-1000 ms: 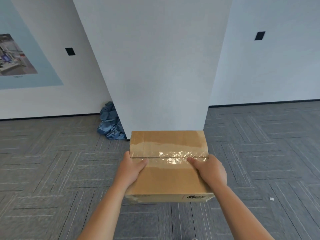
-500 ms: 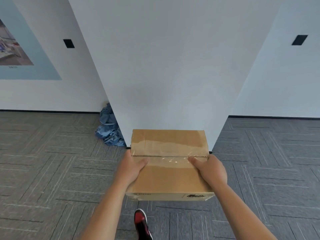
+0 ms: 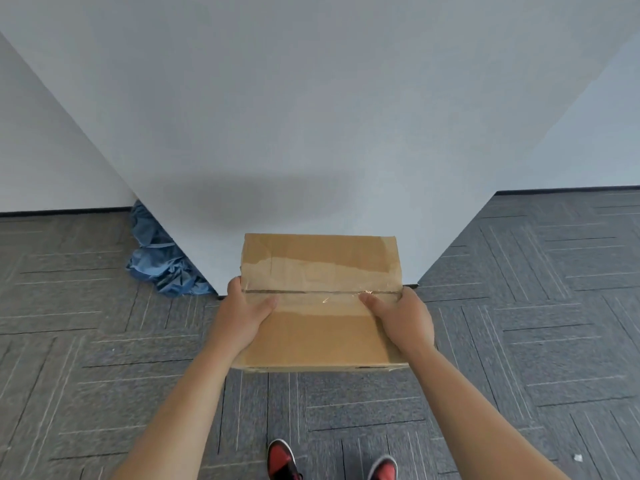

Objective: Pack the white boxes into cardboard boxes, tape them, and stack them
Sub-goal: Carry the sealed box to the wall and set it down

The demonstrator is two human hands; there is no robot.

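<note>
**Taped box held by both sides in front of the pillar**

We are starting at the thumbs: the left thumb point(image 3: 266, 303) and the right thumb point(image 3: 367, 300) are lying flat on the lid just below the seam. The fingers point(image 3: 236, 285) are curling down over the side edges, mostly hidden. So the left hand point(image 3: 242, 318) and the right hand point(image 3: 405, 318) are each clamping one side of the box point(image 3: 318, 334). It is hanging level in the air above the carpet point(image 3: 104, 341), close before the white pillar point(image 3: 311, 133). We cannot tell whether its far edge is touching the pillar.

Clear tape point(image 3: 322, 282) is running across the closed flaps, glossy and wrinkled. We are judging that packing and sealing are done here and that stacking is the step in hand, though no stack is showing.

The cardboard is looking stiff, with no sag under this side grip, and the load is seeming moderate. The tape is looking slick, so we are favouring bare cardboard on the sides or the bottom edges for a hold.

Further out, a blue cloth point(image 3: 159, 265) is lying bunched at the pillar's left foot, and red-and-black shoes point(image 3: 282, 459) are showing at the bottom edge.
</note>
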